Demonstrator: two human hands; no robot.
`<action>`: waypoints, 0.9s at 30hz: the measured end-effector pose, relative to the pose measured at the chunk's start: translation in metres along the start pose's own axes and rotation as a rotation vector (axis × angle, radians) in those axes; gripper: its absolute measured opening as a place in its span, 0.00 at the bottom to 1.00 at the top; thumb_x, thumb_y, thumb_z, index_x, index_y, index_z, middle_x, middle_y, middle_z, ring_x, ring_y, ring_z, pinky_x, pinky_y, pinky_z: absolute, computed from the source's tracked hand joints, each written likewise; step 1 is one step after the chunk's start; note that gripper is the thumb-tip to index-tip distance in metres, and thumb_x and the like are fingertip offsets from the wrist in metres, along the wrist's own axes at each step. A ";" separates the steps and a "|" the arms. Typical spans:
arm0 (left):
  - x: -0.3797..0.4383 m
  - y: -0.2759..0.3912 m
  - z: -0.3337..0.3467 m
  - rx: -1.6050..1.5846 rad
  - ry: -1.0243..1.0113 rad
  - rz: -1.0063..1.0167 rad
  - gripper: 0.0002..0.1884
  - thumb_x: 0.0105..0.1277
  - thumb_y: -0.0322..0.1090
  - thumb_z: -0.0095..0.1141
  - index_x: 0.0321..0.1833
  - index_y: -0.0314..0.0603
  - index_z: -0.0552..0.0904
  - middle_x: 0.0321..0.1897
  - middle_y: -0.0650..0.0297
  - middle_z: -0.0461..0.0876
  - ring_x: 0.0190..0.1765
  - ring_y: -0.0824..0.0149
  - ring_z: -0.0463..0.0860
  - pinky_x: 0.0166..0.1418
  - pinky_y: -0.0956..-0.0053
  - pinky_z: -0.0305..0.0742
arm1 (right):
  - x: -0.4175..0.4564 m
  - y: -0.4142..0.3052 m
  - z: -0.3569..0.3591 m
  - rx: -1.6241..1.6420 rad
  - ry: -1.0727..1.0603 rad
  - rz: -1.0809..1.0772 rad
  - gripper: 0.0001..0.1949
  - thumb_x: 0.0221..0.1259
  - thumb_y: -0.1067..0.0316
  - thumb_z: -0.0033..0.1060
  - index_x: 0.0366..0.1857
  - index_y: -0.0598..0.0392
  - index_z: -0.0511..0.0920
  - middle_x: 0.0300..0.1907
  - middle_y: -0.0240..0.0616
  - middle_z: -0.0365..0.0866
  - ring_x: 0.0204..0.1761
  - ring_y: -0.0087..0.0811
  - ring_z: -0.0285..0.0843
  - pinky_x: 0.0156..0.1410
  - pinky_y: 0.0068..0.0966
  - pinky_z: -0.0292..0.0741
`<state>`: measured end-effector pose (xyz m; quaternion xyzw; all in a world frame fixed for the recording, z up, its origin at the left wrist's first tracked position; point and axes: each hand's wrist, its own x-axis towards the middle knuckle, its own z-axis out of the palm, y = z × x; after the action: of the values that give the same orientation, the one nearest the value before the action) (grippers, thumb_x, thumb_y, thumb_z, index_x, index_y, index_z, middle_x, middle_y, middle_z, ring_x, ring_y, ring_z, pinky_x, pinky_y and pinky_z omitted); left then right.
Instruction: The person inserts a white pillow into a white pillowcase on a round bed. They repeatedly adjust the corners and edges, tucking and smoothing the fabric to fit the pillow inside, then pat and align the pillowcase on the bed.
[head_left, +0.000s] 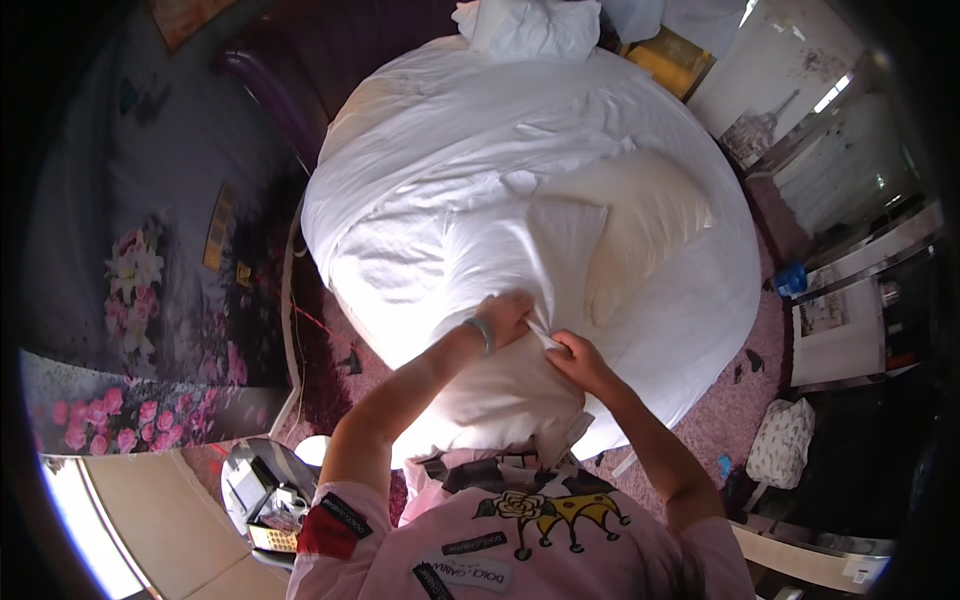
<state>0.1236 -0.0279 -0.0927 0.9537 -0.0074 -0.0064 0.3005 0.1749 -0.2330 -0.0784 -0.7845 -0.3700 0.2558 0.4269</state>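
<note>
A white cloth cover (574, 232), which looks like a pillowcase, lies spread in front of me over the round bed (712, 300). My right hand (581, 361) pinches a twisted fold of this cloth between thumb and fingers. Just left of it, my left hand (507, 315), slightly blurred and with a pale bangle at the wrist, is closed at the other end of the same fold; its fingertips are hidden. Bunched white fabric (495, 409) with a small tag hangs against my body. Beyond the cloth, to the right, rests a cream pillow (649, 217).
Another white pillow (532, 30) sits at the bed's far end, by a purple headboard (255, 75). A small round table (262, 465) with a telephone stands at my left. Along the right are a dark counter (862, 435), a patterned bag (780, 442) and a blue container (790, 280).
</note>
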 end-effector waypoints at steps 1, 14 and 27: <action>0.006 -0.003 0.001 0.007 0.034 0.012 0.12 0.55 0.33 0.52 0.43 0.42 0.75 0.43 0.55 0.78 0.48 0.53 0.77 0.52 0.59 0.72 | 0.004 0.000 -0.001 0.003 -0.034 0.017 0.14 0.57 0.63 0.61 0.43 0.58 0.75 0.31 0.39 0.79 0.33 0.26 0.75 0.41 0.24 0.73; -0.094 -0.105 0.004 0.184 0.190 -0.282 0.14 0.53 0.28 0.50 0.44 0.40 0.71 0.41 0.52 0.75 0.44 0.49 0.78 0.47 0.56 0.74 | -0.013 -0.030 -0.005 -0.175 -0.254 0.088 0.15 0.57 0.62 0.53 0.47 0.54 0.75 0.41 0.46 0.80 0.44 0.44 0.79 0.49 0.33 0.74; -0.164 -0.118 0.067 0.232 0.043 -0.367 0.09 0.54 0.30 0.49 0.39 0.42 0.72 0.39 0.54 0.75 0.40 0.51 0.78 0.42 0.55 0.74 | -0.063 0.060 0.019 -0.576 -0.146 0.121 0.09 0.53 0.67 0.53 0.39 0.51 0.73 0.40 0.45 0.74 0.44 0.47 0.75 0.48 0.39 0.74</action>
<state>-0.0406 0.0335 -0.2140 0.9672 0.1720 -0.0396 0.1829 0.1457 -0.2958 -0.1338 -0.8735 -0.4095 0.2209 0.1431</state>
